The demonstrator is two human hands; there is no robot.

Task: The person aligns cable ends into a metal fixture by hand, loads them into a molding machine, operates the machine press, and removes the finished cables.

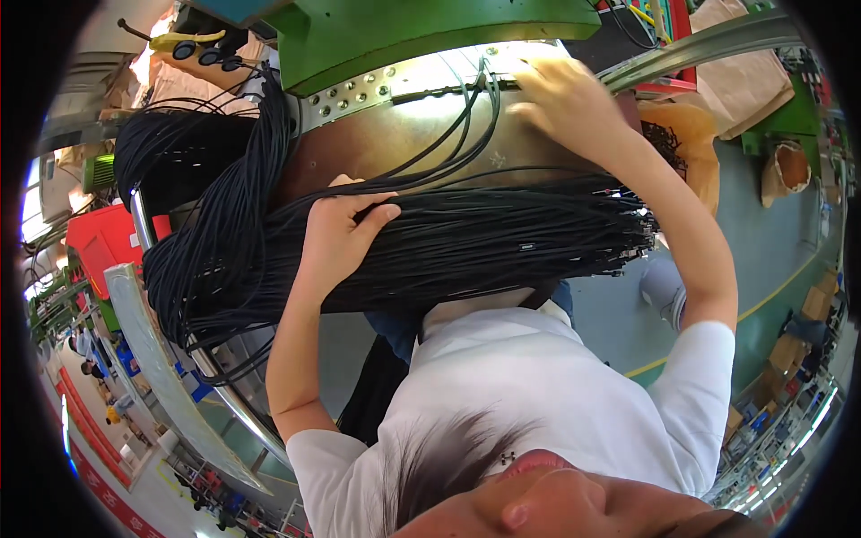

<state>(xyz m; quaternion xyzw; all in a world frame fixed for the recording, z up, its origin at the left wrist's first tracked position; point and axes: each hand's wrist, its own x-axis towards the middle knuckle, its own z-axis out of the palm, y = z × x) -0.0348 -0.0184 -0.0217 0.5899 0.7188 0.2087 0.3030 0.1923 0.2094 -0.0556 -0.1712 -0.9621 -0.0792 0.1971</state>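
Observation:
A thick bundle of black cables (466, 242) lies crosswise in front of me, with small metal-looking ends at its right. My left hand (345, 229) rests on its upper left part, fingers curled round a few loose cables (430, 166) and thumb lying over the bundle. Those loose strands rise from there to the brightly lit metal plate (421, 103) under a green machine (430, 40). My right hand (574, 108) is at the plate's right side, close to the strands' upper ends. Motion blurs its fingers, and whether they hold anything is hidden.
More black cables (242, 170) hang over a shiny metal rail (229, 386) at the left. A red bin (99, 242) stands beyond it. On the right are a brown paper-lined container (704, 152) with dark pieces and a grey-white bucket (662, 289) on the floor.

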